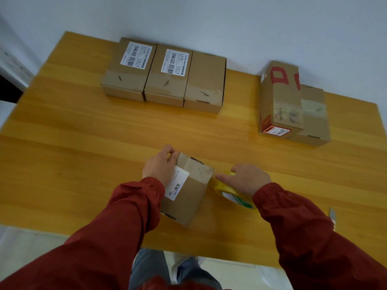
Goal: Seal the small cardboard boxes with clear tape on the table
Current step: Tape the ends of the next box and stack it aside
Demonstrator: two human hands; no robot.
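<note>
Left hand (160, 166) is gripping the small box (188, 197) by its far corner. Just right of that, my right hand (249, 181) is curled over the tape roll (225, 188), right beside the box.

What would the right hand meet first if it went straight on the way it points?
The right hand, gripping the tape roll, would probably meet the cardboard box held by the left hand.

Honey-coloured wooden table (83, 132) against plain pale wall (209, 17), light floor (31, 237) below.
</note>
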